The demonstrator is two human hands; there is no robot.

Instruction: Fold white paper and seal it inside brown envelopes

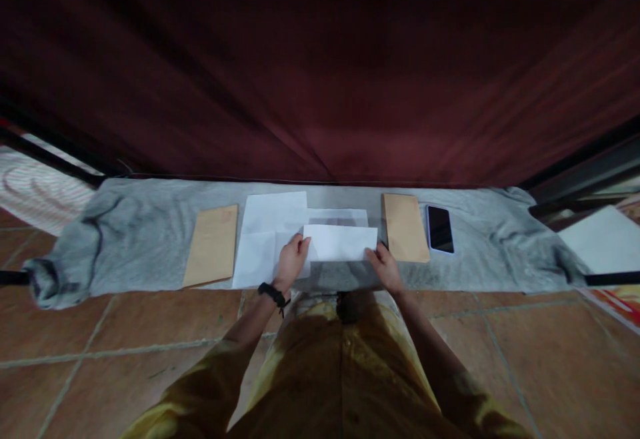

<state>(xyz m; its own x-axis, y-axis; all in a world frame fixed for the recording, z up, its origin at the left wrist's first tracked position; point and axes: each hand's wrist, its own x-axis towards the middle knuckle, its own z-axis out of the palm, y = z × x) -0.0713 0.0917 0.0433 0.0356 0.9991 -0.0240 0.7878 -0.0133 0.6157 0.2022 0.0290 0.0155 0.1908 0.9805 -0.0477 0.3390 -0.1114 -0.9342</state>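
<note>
My left hand (291,260) grips the left end of a folded white sheet of paper (341,242), fingers curled over its edge. At the sheet's lower right corner, my right hand (384,267) pinches the paper. The folded sheet is held just above a grey cloth (140,239) spread on the floor. A stack of white sheets (265,225) lies under and left of it. One brown envelope (212,245) lies to the left, another brown envelope (404,227) to the right. A black band is on my left wrist.
A dark phone (441,229) lies on the cloth beside the right envelope. A dark red curtain (320,65) hangs behind the cloth. Brown floor tiles (125,352) lie in front. More white paper (603,239) shows at the far right.
</note>
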